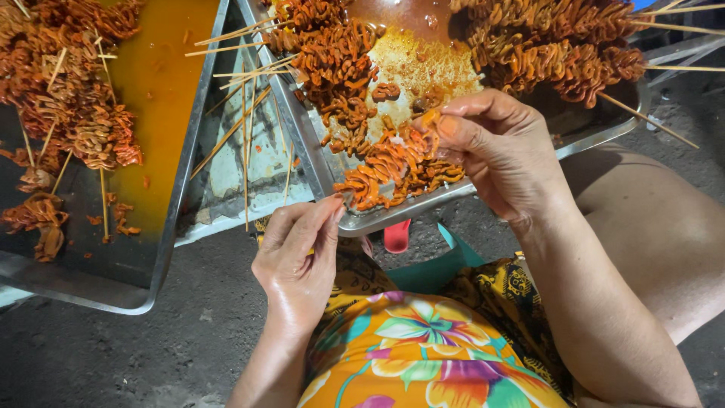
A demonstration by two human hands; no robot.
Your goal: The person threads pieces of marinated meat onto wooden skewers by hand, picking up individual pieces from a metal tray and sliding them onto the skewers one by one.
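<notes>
My right hand (491, 143) – grip pinched on a folded orange meat strip (423, 132) over the near metal tray (393, 215). Left hand (298, 253) at the tray's front rim – grip closed on a thin skewer (355, 198), its tip in the strips.

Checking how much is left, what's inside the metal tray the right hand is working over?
Inside the metal tray: heaps of orange marinated meat strips, finished skewers and oily sauce. The right hand and the heaps cover part of the tray's floor.
</notes>
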